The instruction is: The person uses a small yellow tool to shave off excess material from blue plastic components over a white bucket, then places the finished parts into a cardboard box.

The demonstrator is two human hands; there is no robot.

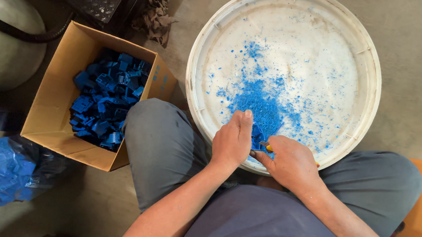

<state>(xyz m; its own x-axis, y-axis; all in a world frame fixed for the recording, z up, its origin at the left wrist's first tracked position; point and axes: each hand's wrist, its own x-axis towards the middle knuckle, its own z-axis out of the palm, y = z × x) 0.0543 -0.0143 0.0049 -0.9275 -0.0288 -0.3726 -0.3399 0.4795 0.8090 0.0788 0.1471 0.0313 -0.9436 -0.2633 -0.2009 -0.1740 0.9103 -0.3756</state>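
Trimming a blue plastic part over the white tub.

My left hand (pixel 232 142) is clamped around a small blue plastic part (pixel 256 136), held just above the near rim of the round white tub (pixel 368 70) — my right hand (pixel 291 162) is closed on a small tool with a yellow handle (pixel 268 148), its tip against the part. Blue shavings (pixel 261 107) lie heaped in the tub. A cardboard box (pixel 54 97) of blue parts (pixel 106 96) sits on the floor by my left knee.
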